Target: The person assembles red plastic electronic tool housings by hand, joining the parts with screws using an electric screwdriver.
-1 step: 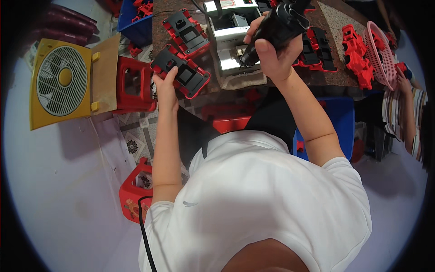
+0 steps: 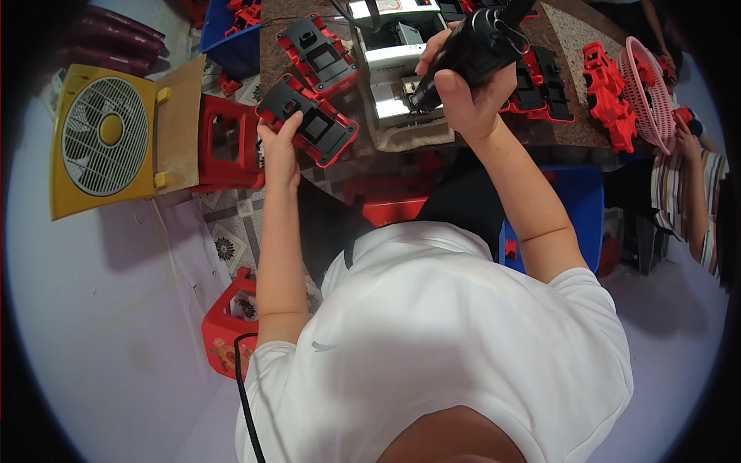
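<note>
My left hand (image 2: 281, 150) grips the near edge of a red-and-black plastic part (image 2: 315, 127), its thumb lying on top. The part sits tilted at the table's front edge, on the left. In my right hand (image 2: 477, 100) is a black electric screwdriver (image 2: 472, 50), fingers and thumb wrapped round its body. The tool slants, with its tip down at the front of a silver-and-white screw feeder (image 2: 390, 65). Whether the tip touches anything I cannot tell. A second red-and-black part (image 2: 320, 55) lies just beyond the one under my left hand.
More red-and-black parts (image 2: 549, 85) lie right of the feeder. Farther right are stacked red pieces (image 2: 610, 96) and a pink basket (image 2: 644, 92), near another person's hand (image 2: 687, 143). A yellow fan (image 2: 108, 131) and red stool (image 2: 228, 147) stand left. A blue bin (image 2: 579, 208) sits below the table.
</note>
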A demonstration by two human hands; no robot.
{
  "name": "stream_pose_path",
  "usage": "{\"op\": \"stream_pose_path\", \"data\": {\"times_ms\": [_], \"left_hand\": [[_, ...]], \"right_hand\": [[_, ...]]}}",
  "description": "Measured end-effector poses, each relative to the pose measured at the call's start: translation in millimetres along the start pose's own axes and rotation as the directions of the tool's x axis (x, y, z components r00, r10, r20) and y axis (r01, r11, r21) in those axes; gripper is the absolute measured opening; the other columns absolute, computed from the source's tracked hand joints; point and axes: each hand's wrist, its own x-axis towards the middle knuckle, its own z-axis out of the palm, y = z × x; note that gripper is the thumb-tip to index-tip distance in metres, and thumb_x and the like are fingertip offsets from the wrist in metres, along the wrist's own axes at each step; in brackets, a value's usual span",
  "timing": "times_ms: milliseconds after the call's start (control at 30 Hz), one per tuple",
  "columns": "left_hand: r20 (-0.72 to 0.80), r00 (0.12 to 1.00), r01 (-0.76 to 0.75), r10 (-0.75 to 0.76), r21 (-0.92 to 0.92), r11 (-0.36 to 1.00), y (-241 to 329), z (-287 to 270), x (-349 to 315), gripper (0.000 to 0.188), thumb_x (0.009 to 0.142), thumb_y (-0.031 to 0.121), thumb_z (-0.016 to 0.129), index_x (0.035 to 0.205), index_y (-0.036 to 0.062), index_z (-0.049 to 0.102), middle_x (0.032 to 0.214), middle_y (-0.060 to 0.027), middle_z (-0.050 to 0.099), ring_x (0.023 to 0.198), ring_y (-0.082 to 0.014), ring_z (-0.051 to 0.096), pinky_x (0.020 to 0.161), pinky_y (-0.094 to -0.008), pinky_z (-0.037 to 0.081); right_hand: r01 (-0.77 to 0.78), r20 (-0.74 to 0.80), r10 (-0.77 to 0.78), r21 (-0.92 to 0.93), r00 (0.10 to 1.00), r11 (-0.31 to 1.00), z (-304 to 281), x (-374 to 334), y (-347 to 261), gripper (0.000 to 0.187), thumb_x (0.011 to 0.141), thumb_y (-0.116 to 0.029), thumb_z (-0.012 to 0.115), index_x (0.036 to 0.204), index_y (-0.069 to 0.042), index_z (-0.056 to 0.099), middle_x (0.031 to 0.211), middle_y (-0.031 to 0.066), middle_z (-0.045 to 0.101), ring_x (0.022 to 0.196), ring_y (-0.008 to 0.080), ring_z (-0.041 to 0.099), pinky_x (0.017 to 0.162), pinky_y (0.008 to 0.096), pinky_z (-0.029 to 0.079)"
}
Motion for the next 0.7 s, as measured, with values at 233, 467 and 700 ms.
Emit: {"op": "stream_pose_path", "data": {"times_ms": [233, 467, 700], "left_hand": [[0.128, 0.99, 0.046, -0.06, 0.115, 0.992, 20, -4, 3, 0.057, 0.078, 0.016, 0.072, 0.123, 0.0019, 0.041, 0.117, -0.0118, 0.055, 0.108, -0.0201, 0.055, 0.093, -0.0332, 0.045], [0.1, 0.985, -0.164, 0.143, 0.261, 0.951, 0, 0, 3, 0.057, 0.076, 0.018, 0.074, 0.12, -0.0002, 0.043, 0.115, -0.0131, 0.055, 0.106, -0.0214, 0.054, 0.095, -0.0323, 0.041], [0.078, 0.974, -0.225, 0.212, 0.247, 0.942, -9, 3, 0, 0.06, 0.076, 0.018, 0.074, 0.121, 0.0008, 0.039, 0.115, -0.0126, 0.053, 0.106, -0.021, 0.053, 0.094, -0.0324, 0.042]], "right_hand": [[0.112, -0.047, -0.119, -0.13, 0.992, 0.985, 28, 22, 6, 0.028, 0.092, -0.022, 0.064, 0.106, -0.004, 0.048, 0.073, 0.0067, 0.055, 0.054, 0.0121, 0.053, 0.05, 0.0261, 0.046], [-0.262, -0.046, 0.27, 0.135, 0.962, 0.956, 19, 36, -18, 0.032, 0.092, -0.032, 0.064, 0.097, -0.004, 0.048, 0.074, 0.0061, 0.057, 0.057, 0.0126, 0.056, 0.05, 0.0265, 0.047], [-0.275, -0.144, 0.331, 0.309, 0.933, 0.91, 66, 33, -39, 0.045, 0.087, -0.041, 0.069, 0.1, -0.002, 0.051, 0.075, 0.0083, 0.061, 0.059, 0.0141, 0.06, 0.052, 0.0266, 0.05]]}}
